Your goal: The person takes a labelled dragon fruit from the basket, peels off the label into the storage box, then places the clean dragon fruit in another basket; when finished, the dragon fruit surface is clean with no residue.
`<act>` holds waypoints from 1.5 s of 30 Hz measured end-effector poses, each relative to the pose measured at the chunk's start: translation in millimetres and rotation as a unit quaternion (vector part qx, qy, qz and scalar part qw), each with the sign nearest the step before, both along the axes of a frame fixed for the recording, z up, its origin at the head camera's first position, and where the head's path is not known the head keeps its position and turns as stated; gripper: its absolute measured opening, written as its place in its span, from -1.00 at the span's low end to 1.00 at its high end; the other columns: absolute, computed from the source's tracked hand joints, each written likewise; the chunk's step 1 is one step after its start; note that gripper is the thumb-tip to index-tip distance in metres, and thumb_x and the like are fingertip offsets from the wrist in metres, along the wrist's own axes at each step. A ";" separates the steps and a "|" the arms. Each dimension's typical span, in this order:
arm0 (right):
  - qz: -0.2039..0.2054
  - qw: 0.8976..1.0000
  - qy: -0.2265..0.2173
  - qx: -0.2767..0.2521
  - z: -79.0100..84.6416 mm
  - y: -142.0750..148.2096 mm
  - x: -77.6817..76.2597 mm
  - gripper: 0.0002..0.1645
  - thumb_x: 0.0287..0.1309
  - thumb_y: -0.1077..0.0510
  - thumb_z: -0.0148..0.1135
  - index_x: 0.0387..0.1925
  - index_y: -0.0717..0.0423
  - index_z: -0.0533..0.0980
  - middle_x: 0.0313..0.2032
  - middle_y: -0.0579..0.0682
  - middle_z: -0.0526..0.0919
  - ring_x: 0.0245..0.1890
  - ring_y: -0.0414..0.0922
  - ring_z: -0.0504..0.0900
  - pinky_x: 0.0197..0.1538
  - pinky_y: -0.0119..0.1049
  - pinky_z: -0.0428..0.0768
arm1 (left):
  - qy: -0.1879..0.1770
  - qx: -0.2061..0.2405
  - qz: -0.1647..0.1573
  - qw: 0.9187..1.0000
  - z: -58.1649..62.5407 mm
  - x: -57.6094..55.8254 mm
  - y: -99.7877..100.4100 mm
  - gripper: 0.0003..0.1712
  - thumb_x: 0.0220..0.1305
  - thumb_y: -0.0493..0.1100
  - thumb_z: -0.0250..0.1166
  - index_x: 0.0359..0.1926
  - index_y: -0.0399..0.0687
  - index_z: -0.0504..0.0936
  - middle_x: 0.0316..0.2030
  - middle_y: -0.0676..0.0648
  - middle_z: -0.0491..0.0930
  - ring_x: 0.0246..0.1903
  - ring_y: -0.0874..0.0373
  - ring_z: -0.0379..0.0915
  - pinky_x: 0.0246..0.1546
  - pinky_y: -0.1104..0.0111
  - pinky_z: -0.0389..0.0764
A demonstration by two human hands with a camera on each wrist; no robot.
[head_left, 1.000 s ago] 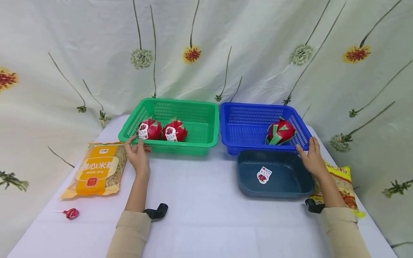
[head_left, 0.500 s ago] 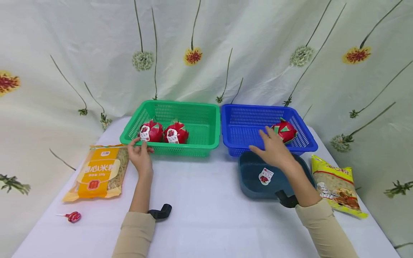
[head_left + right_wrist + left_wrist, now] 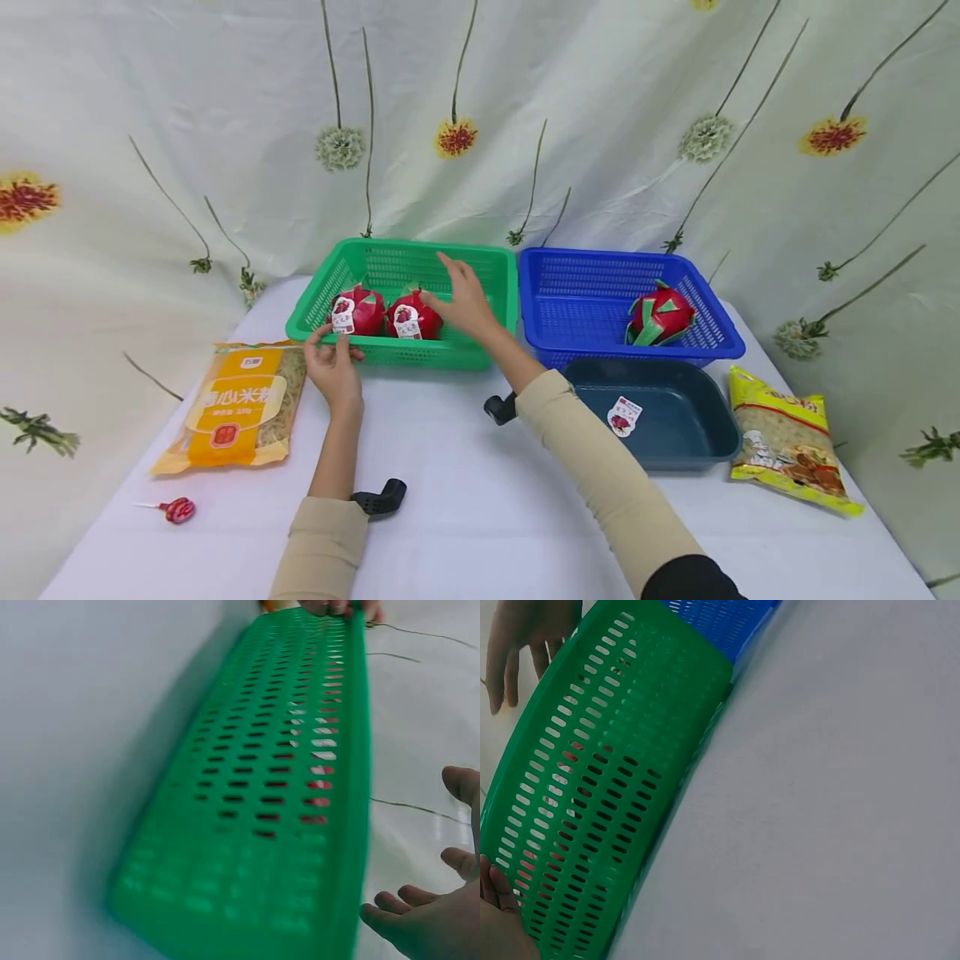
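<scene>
Two red dragon fruits with white labels, the left one (image 3: 363, 312) and the right one (image 3: 422, 320), sit in the front of the green basket (image 3: 491, 337). My left hand (image 3: 333, 371) grips that basket's front-left rim, fingers over the edge and thumb outside; its fingers (image 3: 498, 889) also show in the left wrist view. Above the basket's inside, by the right dragon fruit, my right hand (image 3: 468, 302) hovers with spread fingers and holds nothing. A third dragon fruit (image 3: 663, 313) lies at the right of the blue basket (image 3: 570, 279).
A dark blue-grey tub (image 3: 675, 408) with a label inside stands before the blue basket. To its right is a yellow noodle bag (image 3: 787, 442). An orange pasta bag (image 3: 232, 404) and a red lollipop (image 3: 178, 510) lie at left. A floral cloth (image 3: 600, 117) hangs behind.
My right hand has left the blue basket's front-right rim and swung left over the green basket. My left hand stays on the green rim. The head view has shifted slightly.
</scene>
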State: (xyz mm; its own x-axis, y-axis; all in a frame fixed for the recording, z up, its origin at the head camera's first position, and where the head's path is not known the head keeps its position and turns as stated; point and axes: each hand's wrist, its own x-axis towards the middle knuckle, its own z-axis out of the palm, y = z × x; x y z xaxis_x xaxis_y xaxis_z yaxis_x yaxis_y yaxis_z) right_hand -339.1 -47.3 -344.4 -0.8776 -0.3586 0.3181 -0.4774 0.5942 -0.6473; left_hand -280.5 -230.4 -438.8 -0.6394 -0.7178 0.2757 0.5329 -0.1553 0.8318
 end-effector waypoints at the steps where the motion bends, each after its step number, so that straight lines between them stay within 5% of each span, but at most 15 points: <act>1: 0.001 1.000 -0.014 0.010 -3.1 -7.0 -4.0 -0.13 0.19 -0.11 0.15 0.41 -0.08 -0.01 0.34 0.14 0.07 0.32 0.04 0.10 0.22 -0.01 0.27 | -0.004 -0.001 0.001 1.000 -0.3 1.0 0.4 -0.63 0.27 -0.34 0.13 0.08 -0.32 0.33 -0.57 -0.07 0.35 -0.69 0.20 0.34 -0.58 0.52 0.47; 7: 0.008 0.994 -0.093 0.048 -17.8 -34.3 -13.7 -0.06 0.11 -0.19 0.19 0.42 -0.18 -0.03 0.36 0.15 0.04 0.36 0.06 -0.01 0.20 0.03 0.30 | -0.009 -0.010 0.001 1.000 1.8 7.0 -1.0 -0.63 0.27 -0.34 0.13 0.09 -0.31 0.34 -0.57 -0.06 0.38 -0.69 0.20 0.35 -0.58 0.53 0.48; 16: 0.024 0.984 -0.143 0.102 -33.7 -42.2 -24.6 0.13 -0.01 -0.25 0.28 0.43 -0.26 -0.18 0.38 0.15 -0.03 0.38 0.09 -0.14 0.21 0.03 0.27 | 0.006 -0.001 0.001 1.000 2.2 5.4 -1.0 -0.67 0.26 -0.37 0.13 0.05 -0.29 0.37 -0.62 -0.02 0.40 -0.70 0.22 0.37 -0.60 0.53 0.48; 20: 0.031 0.981 -0.164 0.099 -38.5 -37.2 -28.8 0.15 -0.01 -0.21 0.30 0.44 -0.21 -0.20 0.32 0.16 0.13 0.32 0.09 0.06 0.14 -0.07 0.39 | 0.010 0.004 -0.004 1.000 0.8 2.5 1.8 -0.68 0.25 -0.39 0.13 0.04 -0.28 0.38 -0.65 -0.01 0.38 -0.71 0.22 0.36 -0.61 0.53 0.48; 24: 0.038 0.982 -0.174 0.066 -41.7 -32.9 -31.4 0.13 0.01 -0.15 0.31 0.44 -0.16 -0.18 0.23 0.10 0.29 0.20 0.02 0.27 0.03 -0.19 0.49 | 0.006 -0.001 -0.011 1.000 0.0 1.0 3.0 -0.69 0.26 -0.39 0.13 0.03 -0.25 0.38 -0.65 -0.01 0.38 -0.71 0.22 0.37 -0.61 0.52 0.48; 29: 0.034 0.980 -0.198 0.006 -42.5 -33.5 -30.1 0.10 0.01 -0.09 0.34 0.44 -0.13 -0.12 0.23 0.10 0.28 0.20 0.01 0.25 -0.02 -0.21 0.53 | -0.005 -0.022 -0.003 1.000 -0.2 5.5 -0.9 -0.67 0.28 -0.34 0.13 0.06 -0.27 0.36 -0.61 -0.02 0.39 -0.69 0.22 0.37 -0.59 0.53 0.48; 35: 0.047 0.957 -0.265 -0.107 -41.1 -25.4 -26.1 0.06 0.02 0.08 0.36 0.43 -0.07 -0.07 0.26 0.13 0.24 0.22 0.04 0.26 0.05 -0.19 0.48 | -0.016 -0.015 0.000 1.000 -3.8 12.7 -3.4 -0.63 0.28 -0.34 0.12 0.09 -0.33 0.33 -0.56 -0.06 0.40 -0.69 0.22 0.35 -0.60 0.55 0.48; 45: 0.046 0.966 -0.195 -0.165 -0.5 17.8 -10.2 0.07 -0.01 0.07 0.38 0.41 -0.34 -0.05 0.23 0.10 0.28 0.15 0.01 0.37 -0.12 -0.21 0.58 | -0.011 -0.025 -0.011 1.000 -0.7 6.1 -2.7 -0.60 0.29 -0.33 0.11 0.13 -0.34 0.30 -0.56 -0.06 0.39 -0.68 0.21 0.36 -0.59 0.55 0.47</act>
State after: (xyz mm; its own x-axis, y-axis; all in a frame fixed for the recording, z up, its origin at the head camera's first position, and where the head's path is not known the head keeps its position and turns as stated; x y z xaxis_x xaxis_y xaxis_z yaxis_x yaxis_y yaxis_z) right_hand -349.3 -29.6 -344.9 -0.9227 -0.3772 0.0801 -0.2004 0.2915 -0.9353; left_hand -274.4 -233.2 -439.5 -0.6612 -0.6889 0.2972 0.5115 -0.1241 0.8503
